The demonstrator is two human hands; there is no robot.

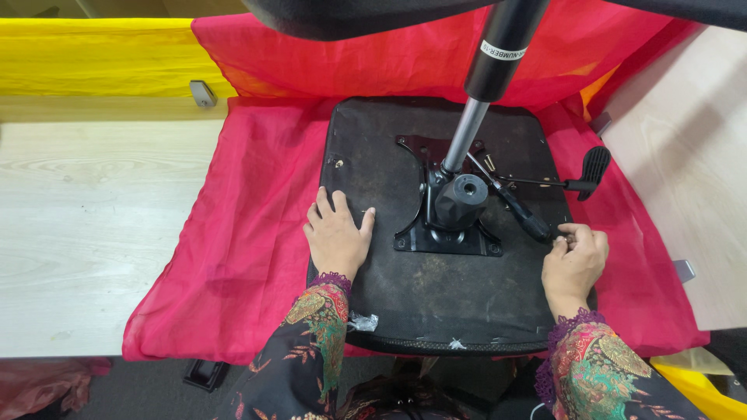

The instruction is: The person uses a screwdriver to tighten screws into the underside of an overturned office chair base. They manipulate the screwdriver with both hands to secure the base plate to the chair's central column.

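An upturned black office chair seat lies on a red cloth. A black metal mechanism plate with a round hub is fixed at its middle, and a gas lift cylinder rises from it toward the camera. My left hand rests flat on the seat's underside, fingers apart, left of the plate. My right hand grips the black handle of a screwdriver whose shaft points up-left at the plate. A lever with a black paddle sticks out to the right.
The red cloth covers a pale wooden table. A yellow cloth lies at the back left and a second light wood panel stands at the right. A small grey clip sits at the back.
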